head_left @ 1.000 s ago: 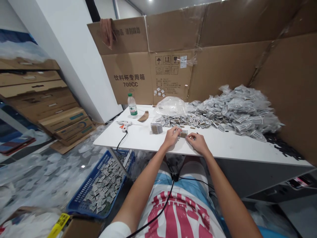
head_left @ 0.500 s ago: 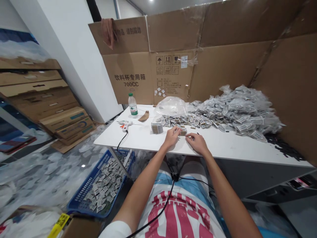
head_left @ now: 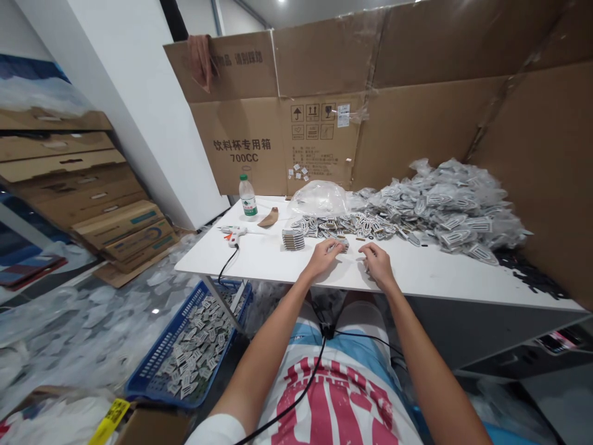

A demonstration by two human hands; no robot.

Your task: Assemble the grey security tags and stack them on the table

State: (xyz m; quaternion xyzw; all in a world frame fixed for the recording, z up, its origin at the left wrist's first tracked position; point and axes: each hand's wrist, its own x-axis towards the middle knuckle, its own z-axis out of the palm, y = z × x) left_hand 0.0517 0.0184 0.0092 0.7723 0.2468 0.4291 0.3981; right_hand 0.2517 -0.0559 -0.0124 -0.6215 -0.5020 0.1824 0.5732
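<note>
On the white table, my left hand (head_left: pixel 323 257) has its fingers closed against a small stack of flat grey-and-white striped pieces (head_left: pixel 343 244). A little to the right, apart from that stack, hovers my right hand (head_left: pixel 378 264) with thumb and fingers pinched together. Whatever sits in that pinch is too small to make out. A taller, neat stack of the same pieces (head_left: pixel 293 240) stands left of my left hand. Loose pieces (head_left: pixel 370 226) lie spread just beyond both hands.
At right is a big heap of plastic-wrapped pieces (head_left: pixel 463 204), with black parts (head_left: pixel 532 276) beside it. A glue gun (head_left: pixel 235 235), bottle (head_left: pixel 248 199) and brown scrap (head_left: pixel 268 217) are at left. Cardboard (head_left: pixel 417 123) walls the back. A blue basket (head_left: pixel 152 352) stands below.
My right hand has drawn back to the right, away from the small stack, and its fingers have curled in. My left hand stays at the stack.
</note>
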